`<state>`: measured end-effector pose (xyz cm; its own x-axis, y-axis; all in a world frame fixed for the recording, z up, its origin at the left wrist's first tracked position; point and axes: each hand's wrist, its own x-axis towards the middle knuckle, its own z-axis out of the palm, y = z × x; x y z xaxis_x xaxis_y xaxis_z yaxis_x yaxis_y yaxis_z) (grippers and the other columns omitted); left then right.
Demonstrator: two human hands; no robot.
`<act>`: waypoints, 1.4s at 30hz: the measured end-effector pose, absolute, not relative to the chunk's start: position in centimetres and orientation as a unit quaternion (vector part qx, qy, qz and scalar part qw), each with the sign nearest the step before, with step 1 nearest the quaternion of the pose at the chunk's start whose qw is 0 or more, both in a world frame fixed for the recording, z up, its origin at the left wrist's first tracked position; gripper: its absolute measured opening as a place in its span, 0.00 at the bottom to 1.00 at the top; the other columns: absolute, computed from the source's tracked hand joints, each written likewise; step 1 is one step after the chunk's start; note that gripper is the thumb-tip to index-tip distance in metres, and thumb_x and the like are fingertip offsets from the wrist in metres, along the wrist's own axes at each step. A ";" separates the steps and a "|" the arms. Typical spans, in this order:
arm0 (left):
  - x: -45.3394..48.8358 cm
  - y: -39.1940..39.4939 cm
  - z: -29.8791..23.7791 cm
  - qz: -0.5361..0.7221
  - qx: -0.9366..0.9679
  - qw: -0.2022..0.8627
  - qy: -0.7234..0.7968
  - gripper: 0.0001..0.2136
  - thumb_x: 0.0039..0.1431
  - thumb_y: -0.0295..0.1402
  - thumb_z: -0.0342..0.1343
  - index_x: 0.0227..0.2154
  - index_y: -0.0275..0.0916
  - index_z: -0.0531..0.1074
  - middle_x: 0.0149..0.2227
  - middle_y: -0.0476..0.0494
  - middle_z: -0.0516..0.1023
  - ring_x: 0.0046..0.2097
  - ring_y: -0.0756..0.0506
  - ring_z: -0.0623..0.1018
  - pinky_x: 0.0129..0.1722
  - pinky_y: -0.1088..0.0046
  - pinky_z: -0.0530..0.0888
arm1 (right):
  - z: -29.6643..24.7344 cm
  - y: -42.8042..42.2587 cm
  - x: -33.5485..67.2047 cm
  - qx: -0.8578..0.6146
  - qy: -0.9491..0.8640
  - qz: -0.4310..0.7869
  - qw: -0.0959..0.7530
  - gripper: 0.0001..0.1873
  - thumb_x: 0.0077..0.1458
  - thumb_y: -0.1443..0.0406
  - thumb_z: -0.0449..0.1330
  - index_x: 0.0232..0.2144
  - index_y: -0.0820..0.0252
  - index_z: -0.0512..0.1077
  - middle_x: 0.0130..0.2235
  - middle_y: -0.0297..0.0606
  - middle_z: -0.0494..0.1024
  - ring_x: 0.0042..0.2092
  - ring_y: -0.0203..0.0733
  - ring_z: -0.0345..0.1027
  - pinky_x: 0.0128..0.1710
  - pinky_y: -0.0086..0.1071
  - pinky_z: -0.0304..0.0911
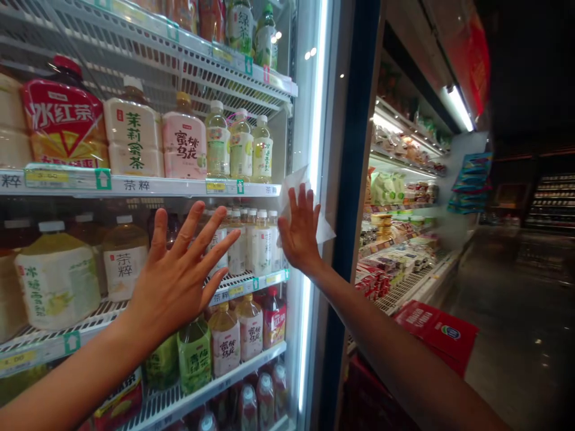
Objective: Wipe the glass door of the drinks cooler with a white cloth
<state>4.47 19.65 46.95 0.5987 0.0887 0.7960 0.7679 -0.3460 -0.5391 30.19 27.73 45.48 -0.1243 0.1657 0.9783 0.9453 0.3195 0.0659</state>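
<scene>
Store aisle: dim at right, past a chilled display of packaged foods, with blue packets hanging at the far end and a red box low in front.
Drinks cooler: brightly lit behind a glass door, fitted with white shelves of upright bottles, price tags along the edges.
Second shelf down: lined with a large red-labelled bottle, a pink-labelled bottle and three smaller bottles toward the right.
Left hand: raised in front of the lower bottles, fingers spread wide, palm toward the glass; contact with it impossible to tell.
Right hand: lifted, fingers upward and close together, laid flat over a white sheet.
White sheet: behind the right palm, at the right side of the glass, near the upright light strip, with corners showing above and beside the fingers.
</scene>
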 end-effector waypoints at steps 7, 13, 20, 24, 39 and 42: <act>2.1 19.3 47.8 -0.348 -0.734 0.501 -0.299 0.35 0.66 0.41 0.53 0.72 0.50 0.45 0.75 0.43 0.40 0.75 0.37 0.36 0.71 0.45 0.28 | 46.5 25.8 26.0 -0.312 -0.765 -0.429 0.366 0.41 0.71 0.52 0.45 0.72 0.45 0.21 0.76 0.31 0.29 0.76 0.50 0.20 0.73 0.60 0.30; -1.5 18.2 48.0 -0.345 -0.716 0.515 -0.322 0.33 0.67 0.42 0.52 0.71 0.47 0.49 0.75 0.42 0.40 0.75 0.37 0.36 0.71 0.44 0.29 | 51.0 26.3 22.7 -0.397 -0.648 -0.407 0.507 0.37 0.72 0.51 0.36 0.72 0.51 0.22 0.76 0.39 0.29 0.75 0.54 0.19 0.70 0.67 0.30; -6.6 16.6 48.2 -0.359 -0.698 0.508 -0.355 0.31 0.68 0.42 0.50 0.71 0.47 0.49 0.75 0.43 0.40 0.75 0.34 0.40 0.70 0.39 0.32 | 52.9 24.4 16.9 -0.316 -0.719 -0.466 0.407 0.35 0.71 0.47 0.35 0.73 0.52 0.42 0.76 0.39 0.43 0.76 0.50 0.24 0.72 0.60 0.28; -9.5 15.7 48.3 -0.367 -0.689 0.511 -0.359 0.31 0.68 0.43 0.49 0.71 0.48 0.47 0.75 0.44 0.38 0.75 0.32 0.40 0.69 0.37 0.31 | 54.5 23.9 14.2 -0.368 -0.675 -0.445 0.458 0.36 0.71 0.48 0.36 0.73 0.56 0.39 0.76 0.43 0.39 0.76 0.53 0.23 0.72 0.62 0.27; -16.4 11.8 47.8 -0.405 -0.629 0.519 -0.414 0.33 0.67 0.48 0.47 0.71 0.53 0.43 0.76 0.49 0.36 0.75 0.29 0.38 0.68 0.32 0.33 | 53.4 20.7 6.1 -0.165 -0.777 -0.526 0.306 0.35 0.68 0.43 0.44 0.71 0.46 0.50 0.75 0.32 0.48 0.76 0.51 0.33 0.73 0.59 0.27; -17.1 11.6 46.6 -0.412 -0.623 0.513 -0.423 0.34 0.66 0.48 0.49 0.71 0.51 0.44 0.76 0.49 0.35 0.74 0.29 0.38 0.69 0.36 0.32 | 53.3 20.6 5.3 -0.264 -0.729 -0.487 0.402 0.33 0.70 0.48 0.45 0.72 0.48 0.48 0.75 0.34 0.46 0.76 0.52 0.31 0.73 0.60 0.27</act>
<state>-17.05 11.60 46.60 0.3024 0.1027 0.9476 0.9499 -0.1153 -0.2906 5.27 20.58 53.35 -0.5381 -0.0073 0.8428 0.7761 0.3859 0.4988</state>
